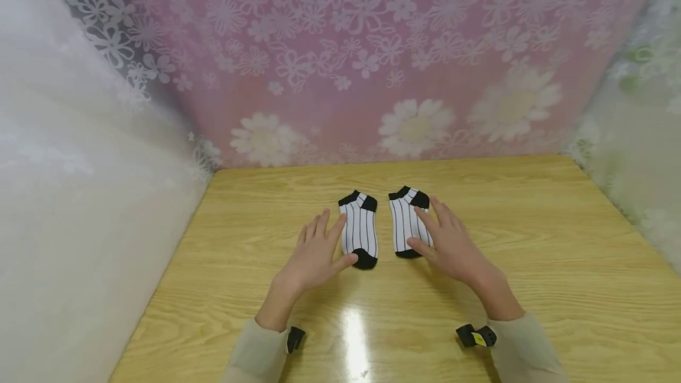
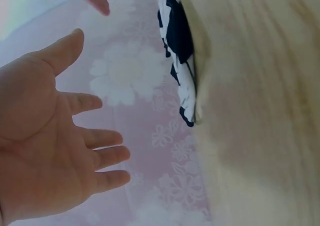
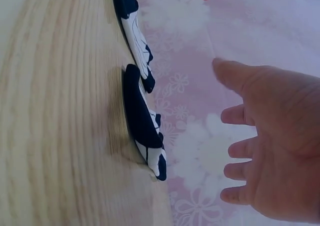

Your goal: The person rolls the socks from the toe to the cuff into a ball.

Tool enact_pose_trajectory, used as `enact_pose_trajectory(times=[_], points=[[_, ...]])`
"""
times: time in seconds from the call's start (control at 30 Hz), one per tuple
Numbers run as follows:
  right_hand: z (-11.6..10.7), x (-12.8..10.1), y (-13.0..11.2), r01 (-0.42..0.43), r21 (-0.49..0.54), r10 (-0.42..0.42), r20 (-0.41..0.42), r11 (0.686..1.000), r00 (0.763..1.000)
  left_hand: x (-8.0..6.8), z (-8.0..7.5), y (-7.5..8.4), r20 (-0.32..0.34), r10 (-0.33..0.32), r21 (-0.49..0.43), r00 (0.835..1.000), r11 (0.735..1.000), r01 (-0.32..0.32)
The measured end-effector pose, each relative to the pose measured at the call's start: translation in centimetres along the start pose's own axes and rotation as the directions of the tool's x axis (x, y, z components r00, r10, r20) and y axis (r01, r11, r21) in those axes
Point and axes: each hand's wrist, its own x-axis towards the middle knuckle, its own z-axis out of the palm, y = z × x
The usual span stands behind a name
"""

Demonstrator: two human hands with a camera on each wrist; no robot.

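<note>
Two short white socks with thin black stripes and black cuffs, heels and toes lie side by side on the table. In the head view the left sock [image 1: 359, 229] is next to my left hand [image 1: 311, 256], whose fingers are spread. My right hand [image 1: 449, 244] is over the right edge of the right sock [image 1: 407, 223] and hides part of it. Both wrist views show the left palm [image 2: 45, 141] and the right palm [image 3: 285, 141] raised above the table, apart from the socks, fingers extended and holding nothing.
The wooden table [image 1: 213, 288] has a light glare near its front. A pink flowered backdrop [image 1: 340, 75] rises at its back edge, with pale flowered sheets at the left [image 1: 80, 194] and right [image 1: 638, 135]. Black wrist cameras sit at both sleeves.
</note>
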Motion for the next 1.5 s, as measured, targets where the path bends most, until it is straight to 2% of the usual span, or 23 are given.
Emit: enact_pose_trajectory(times=[0.17, 0.33, 0.5, 0.6, 0.67, 0.73, 0.9, 1.03, 1.13, 1.23, 1.3, 1.37, 1.5], points=[[-0.7, 1.1, 0.6, 0.021, 0.023, -0.020, -0.005, 1.000, 1.000, 0.9, -0.8, 1.8, 0.046, 0.057, -0.077, 0.997, 0.996, -0.053], [-1.6, 3.0, 1.9, -0.020, 0.096, 0.017, 0.026, 0.995, 0.999, 3.5, -0.4, 4.2, 0.050, 0.074, -0.200, 0.996, 0.978, -0.062], [-1.2, 4.9, 3.6, -0.105, 0.187, 0.091, 0.079, 0.977, 0.993, 6.8, 1.3, 5.4, 0.064, 0.030, -0.344, 0.997, 0.939, -0.006], [-0.7, 5.9, 4.3, -0.153, 0.219, 0.133, 0.105, 0.964, 0.986, 8.2, 2.4, 5.7, 0.074, -0.029, -0.416, 0.997, 0.908, 0.057], [-0.3, 6.5, 4.7, -0.166, 0.242, 0.143, 0.109, 0.956, 0.984, 8.9, 3.2, 6.1, 0.088, -0.073, -0.428, 0.993, 0.898, 0.104], [0.1, 7.0, 5.0, -0.190, 0.267, 0.165, 0.113, 0.945, 0.980, 9.3, 3.8, 6.5, 0.131, -0.119, -0.407, 0.984, 0.899, 0.163], [1.0, 8.2, 5.5, -0.267, 0.296, 0.244, 0.113, 0.917, 0.963, 10.3, 5.2, 8.2, 0.222, -0.212, -0.258, 0.952, 0.929, 0.267], [1.4, 8.6, 5.4, -0.325, 0.252, 0.304, 0.118, 0.912, 0.945, 11.1, 6.4, 9.4, 0.169, -0.279, -0.099, 0.945, 0.949, 0.298], [1.6, 8.6, 5.1, -0.365, 0.230, 0.344, 0.128, 0.902, 0.930, 11.3, 7.0, 10.0, 0.148, -0.298, -0.003, 0.943, 0.953, 0.302], [1.7, 8.6, 4.8, -0.393, 0.243, 0.371, 0.130, 0.887, 0.919, 11.4, 7.2, 10.0, 0.161, -0.305, 0.005, 0.939, 0.951, 0.308], [1.7, 8.7, 4.7, -0.405, 0.259, 0.384, 0.131, 0.877, 0.914, 11.5, 7.1, 10.0, 0.153, -0.315, -0.033, 0.937, 0.946, 0.324], [1.8, 8.8, 4.5, -0.415, 0.277, 0.396, 0.123, 0.867, 0.910, 11.6, 7.1, 9.9, 0.132, -0.336, -0.054, 0.933, 0.937, 0.345], [2.2, 9.0, 4.4, -0.436, 0.308, 0.424, 0.108, 0.846, 0.899, 11.9, 7.4, 10.2, 0.073, -0.352, -0.016, 0.933, 0.935, 0.354]])
